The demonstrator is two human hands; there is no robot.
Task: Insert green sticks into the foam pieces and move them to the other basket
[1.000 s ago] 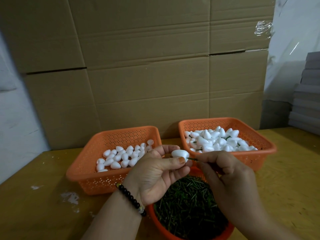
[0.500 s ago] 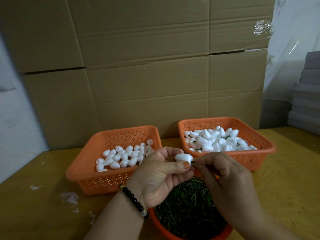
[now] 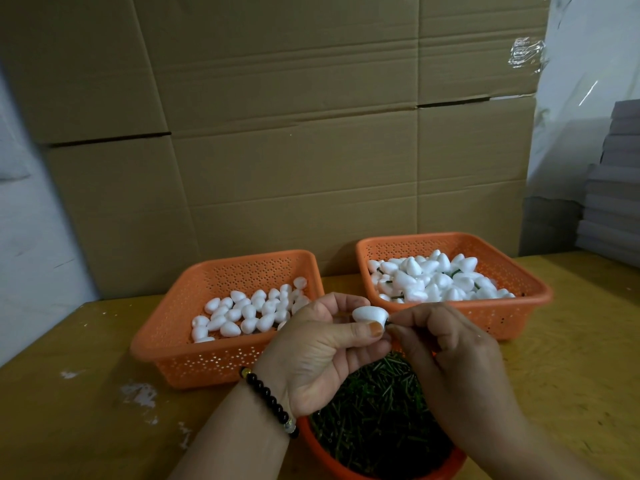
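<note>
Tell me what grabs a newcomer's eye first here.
Front and centre, the left hand holds a white foam piece while the right hand pinches a green stick at its end. Behind sit two orange baskets: the left basket with plain foam, the right basket with stick-fitted pieces. Below the hands, a round bowl holds green sticks.

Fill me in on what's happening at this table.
A person is fitting green sticks into white foam pieces. The left hand holds one foam piece while the right hand pinches a green stick at its end. The left basket holds plain foam pieces; the right basket holds finished ones with sticks. A round tub of green sticks sits below the hands.
</note>
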